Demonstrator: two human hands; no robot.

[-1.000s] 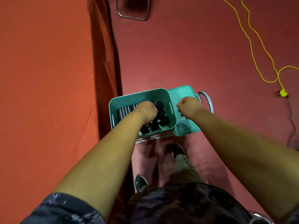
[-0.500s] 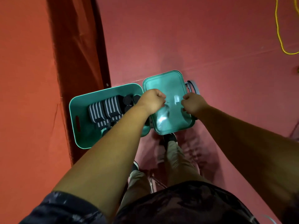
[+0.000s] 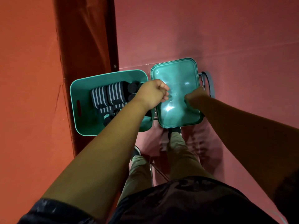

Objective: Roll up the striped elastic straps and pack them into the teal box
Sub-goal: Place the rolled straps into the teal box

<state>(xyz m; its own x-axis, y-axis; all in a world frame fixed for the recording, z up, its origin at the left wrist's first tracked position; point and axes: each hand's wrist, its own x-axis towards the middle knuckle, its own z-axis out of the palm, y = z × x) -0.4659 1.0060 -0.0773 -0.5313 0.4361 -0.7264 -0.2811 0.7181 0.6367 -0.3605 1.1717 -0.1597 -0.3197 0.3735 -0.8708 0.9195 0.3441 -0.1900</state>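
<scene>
The teal box [image 3: 76,97] stands open, and its lid [image 3: 174,75] lies flat to the right, inside facing up. Rolled striped straps [image 3: 106,94] fill the middle of the box, with dark rolls seen end-on [image 3: 133,86] beside them. My left hand [image 3: 152,92] is curled over the hinge side, fingers on the lid's left edge. My forearm hides the box's near right part. My right hand [image 3: 196,97] grips the lid's right edge beside the grey carry handle [image 3: 210,84].
An orange cloth-covered surface [image 3: 32,78] fills the left, and its dark hanging fold [image 3: 85,38] runs behind the box. Red floor lies to the right. My legs and shoes [image 3: 174,130] are below the lid, beside thin metal legs [image 3: 152,168].
The lid swung from nearly upright to flat on the right. My left hand came out of the box to the lid's hinge edge. The view shifted right and closer.
</scene>
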